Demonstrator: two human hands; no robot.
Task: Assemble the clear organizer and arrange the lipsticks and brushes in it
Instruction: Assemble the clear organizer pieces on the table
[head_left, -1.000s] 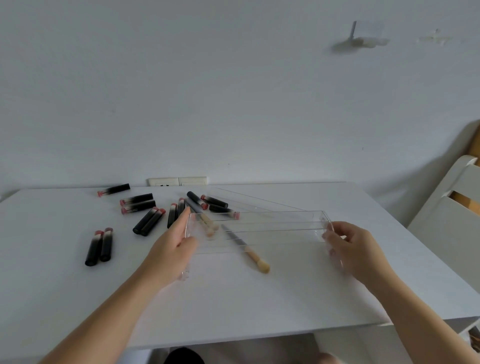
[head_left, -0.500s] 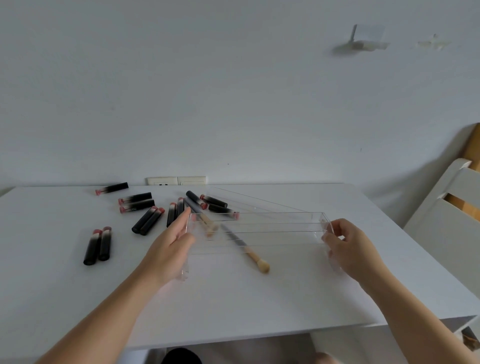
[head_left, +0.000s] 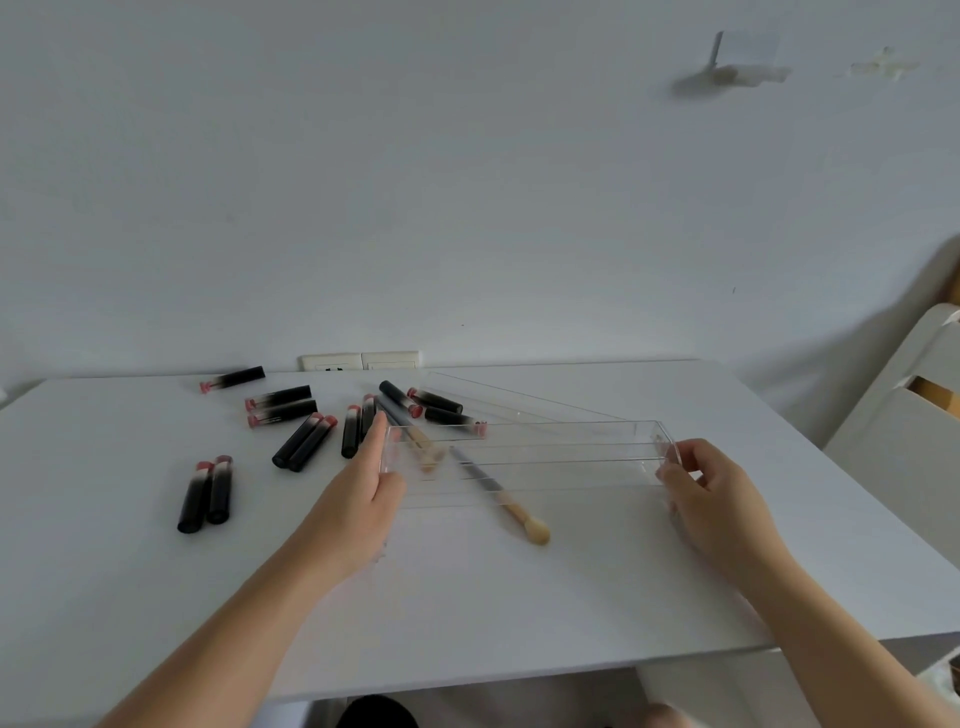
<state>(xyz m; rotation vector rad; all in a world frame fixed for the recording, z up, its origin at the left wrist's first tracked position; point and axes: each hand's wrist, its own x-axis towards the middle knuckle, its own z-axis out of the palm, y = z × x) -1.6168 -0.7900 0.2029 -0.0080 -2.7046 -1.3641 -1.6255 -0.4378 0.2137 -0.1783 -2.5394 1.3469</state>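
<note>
A long clear organizer tray (head_left: 561, 435) is held over the middle of the white table (head_left: 519, 597). My left hand (head_left: 363, 483) holds its left end, fingers stretched along the wall and thumb against it. My right hand (head_left: 711, 493) grips its right end with curled fingers. Two brushes lie beneath or behind it: one with a dark handle and tan tip (head_left: 511, 506), another seen blurred through the plastic (head_left: 423, 449). Several black lipsticks with pink ends (head_left: 304, 441) are scattered at the left and back. A clear flat panel (head_left: 519, 402) lies behind the tray.
A wall socket (head_left: 359, 360) sits at the table's back edge. A white chair or furniture piece (head_left: 904, 415) stands to the right of the table. Two lipsticks (head_left: 207, 493) lie apart at the left.
The tray and both hands have barely shifted; the view has only drifted slightly.
</note>
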